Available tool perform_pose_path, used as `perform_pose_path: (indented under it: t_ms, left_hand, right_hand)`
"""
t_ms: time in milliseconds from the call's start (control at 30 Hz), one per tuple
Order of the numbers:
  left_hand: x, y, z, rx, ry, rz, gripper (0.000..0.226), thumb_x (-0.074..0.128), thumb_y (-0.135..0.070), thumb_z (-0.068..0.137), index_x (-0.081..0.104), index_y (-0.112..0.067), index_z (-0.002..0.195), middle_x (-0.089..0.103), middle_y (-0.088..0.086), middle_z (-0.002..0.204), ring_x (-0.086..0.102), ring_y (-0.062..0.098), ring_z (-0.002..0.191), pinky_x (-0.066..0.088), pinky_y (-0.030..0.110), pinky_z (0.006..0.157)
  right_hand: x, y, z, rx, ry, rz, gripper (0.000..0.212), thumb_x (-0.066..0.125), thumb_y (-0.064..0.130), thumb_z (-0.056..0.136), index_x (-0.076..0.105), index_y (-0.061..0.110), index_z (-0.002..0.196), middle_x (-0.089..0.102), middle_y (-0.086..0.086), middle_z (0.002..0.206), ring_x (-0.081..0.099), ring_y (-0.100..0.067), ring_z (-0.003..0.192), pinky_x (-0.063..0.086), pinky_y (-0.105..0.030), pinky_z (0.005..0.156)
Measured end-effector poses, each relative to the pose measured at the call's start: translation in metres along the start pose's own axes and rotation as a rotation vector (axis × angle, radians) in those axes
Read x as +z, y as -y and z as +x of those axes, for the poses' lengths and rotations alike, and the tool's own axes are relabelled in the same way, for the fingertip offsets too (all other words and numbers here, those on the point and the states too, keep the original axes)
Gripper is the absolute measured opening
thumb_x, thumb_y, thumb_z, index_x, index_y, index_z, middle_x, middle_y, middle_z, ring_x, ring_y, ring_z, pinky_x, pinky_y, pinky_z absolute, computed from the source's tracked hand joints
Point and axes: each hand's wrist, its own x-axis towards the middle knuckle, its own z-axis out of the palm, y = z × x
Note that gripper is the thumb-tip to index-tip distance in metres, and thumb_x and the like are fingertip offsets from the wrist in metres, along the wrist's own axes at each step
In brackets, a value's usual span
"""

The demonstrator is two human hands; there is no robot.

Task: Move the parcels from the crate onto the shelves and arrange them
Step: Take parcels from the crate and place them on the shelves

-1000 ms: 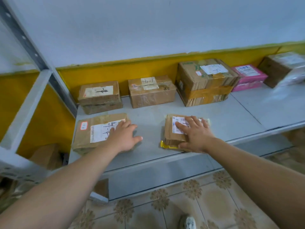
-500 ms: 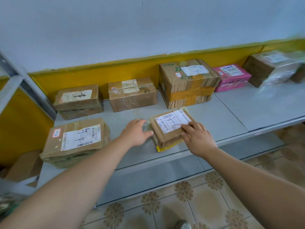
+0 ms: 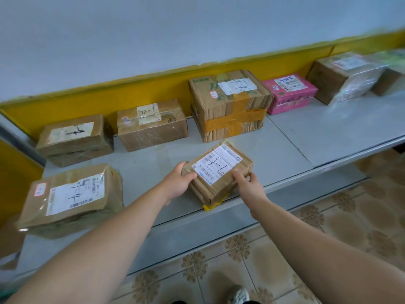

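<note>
A small brown parcel (image 3: 221, 172) with a white label and yellow tape lies turned at an angle near the front edge of the grey shelf (image 3: 291, 139). My left hand (image 3: 176, 183) grips its left corner. My right hand (image 3: 248, 186) grips its right front side. A flat brown parcel (image 3: 70, 199) with a large label lies at the shelf's front left, free of both hands. The crate is out of view.
Along the yellow wall band stand two brown boxes (image 3: 74, 139) (image 3: 152, 125), a taller taped carton (image 3: 229, 104), a pink box (image 3: 290, 93) and a plastic-wrapped box (image 3: 344, 77). Patterned floor tiles (image 3: 328, 220) and my shoe (image 3: 237, 295) lie below.
My left hand left the flat parcel and moved right onto the small parcel. Both hands now grip the small parcel, which has turned and shifted back. The view swung right.
</note>
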Motion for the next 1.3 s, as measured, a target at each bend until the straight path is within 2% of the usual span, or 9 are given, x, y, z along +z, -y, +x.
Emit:
perform_pose_path:
  t_ms: [167,267,400,533,733,933,1067,1167,1300]
  left_hand:
    - [0.002,0.003,-0.008,0.069,0.086,-0.078,0.047,0.061,-0.009,0.087,0.044,-0.031,0.124,0.058,0.000,0.119,0.056,0.017,0.103,0.045,0.037,0.096]
    - [-0.001,0.004,-0.014,0.134,0.131,-0.092,0.059,0.065,-0.008,0.084,0.042,-0.031,0.133,0.059,-0.002,0.111,0.058,0.015,0.099,0.046,0.034,0.091]
    - [-0.010,-0.003,-0.024,0.199,0.201,-0.151,0.059,0.064,-0.009,0.086,0.041,-0.031,0.136,0.057,-0.003,0.107,0.057,0.014,0.095,0.046,0.031,0.082]
    - [-0.012,-0.011,-0.034,0.266,0.267,-0.143,0.051,0.063,-0.007,0.087,0.045,-0.033,0.127,0.054,-0.002,0.102,0.056,0.014,0.092,0.046,0.031,0.081]
    - [0.003,-0.030,-0.047,0.350,0.335,-0.180,0.046,0.064,-0.013,0.089,0.047,-0.033,0.126,0.054,0.000,0.117,0.055,0.016,0.102,0.046,0.028,0.080]
    - [0.047,-0.065,-0.056,0.410,0.341,-0.190,0.062,0.066,-0.030,0.089,0.037,-0.029,0.144,0.052,-0.002,0.133,0.055,0.017,0.117,0.046,0.033,0.095]
    - [0.098,-0.101,-0.061,0.427,0.325,-0.182,0.085,0.067,-0.043,0.070,0.033,-0.030,0.147,0.049,-0.003,0.141,0.056,0.016,0.121,0.044,0.040,0.107]
    - [0.149,-0.128,-0.066,0.468,0.357,-0.150,0.079,0.069,-0.037,0.080,0.032,-0.028,0.149,0.048,-0.003,0.142,0.054,0.016,0.123,0.045,0.036,0.105]
    - [0.217,-0.161,-0.070,0.523,0.414,-0.110,0.068,0.065,-0.024,0.091,0.030,-0.023,0.150,0.048,-0.001,0.143,0.053,0.014,0.124,0.048,0.031,0.100]
  right_hand:
    - [0.014,0.001,-0.017,-0.112,0.011,0.240,0.059,0.054,0.044,0.099,0.025,0.045,0.150,0.062,0.007,0.125,0.060,-0.005,0.095,0.040,-0.033,0.092]
    - [0.018,0.003,-0.025,-0.197,-0.024,0.335,0.059,0.055,0.045,0.096,0.026,0.050,0.147,0.067,0.008,0.123,0.067,-0.017,0.106,0.051,-0.047,0.099]
    - [0.014,0.009,-0.043,-0.324,-0.115,0.348,0.061,0.054,0.043,0.099,0.023,0.046,0.151,0.063,0.008,0.129,0.066,-0.011,0.108,0.051,-0.037,0.099]
    - [0.007,0.005,-0.058,-0.340,-0.202,0.378,0.068,0.058,0.049,0.094,0.023,0.046,0.152,0.062,0.007,0.133,0.065,-0.014,0.110,0.049,-0.043,0.104]
    - [-0.022,0.007,-0.073,-0.387,-0.284,0.451,0.057,0.055,0.039,0.099,0.029,0.041,0.149,0.066,0.010,0.115,0.071,-0.004,0.087,0.058,-0.029,0.077]
    - [-0.077,0.014,-0.068,-0.423,-0.299,0.474,0.054,0.057,0.040,0.098,0.036,0.037,0.148,0.069,0.009,0.112,0.071,-0.008,0.090,0.057,-0.033,0.083]
    - [-0.140,0.014,-0.062,-0.445,-0.284,0.450,0.041,0.058,0.040,0.097,0.047,0.040,0.136,0.073,0.009,0.104,0.073,-0.011,0.089,0.058,-0.035,0.082]
    - [-0.196,0.007,-0.052,-0.468,-0.296,0.424,0.028,0.059,0.042,0.095,0.054,0.043,0.122,0.074,0.008,0.104,0.073,-0.015,0.094,0.057,-0.042,0.089]
    - [-0.270,-0.005,-0.045,-0.491,-0.358,0.417,0.044,0.058,0.043,0.095,0.049,0.035,0.137,0.073,0.008,0.110,0.072,-0.012,0.096,0.057,-0.036,0.086]
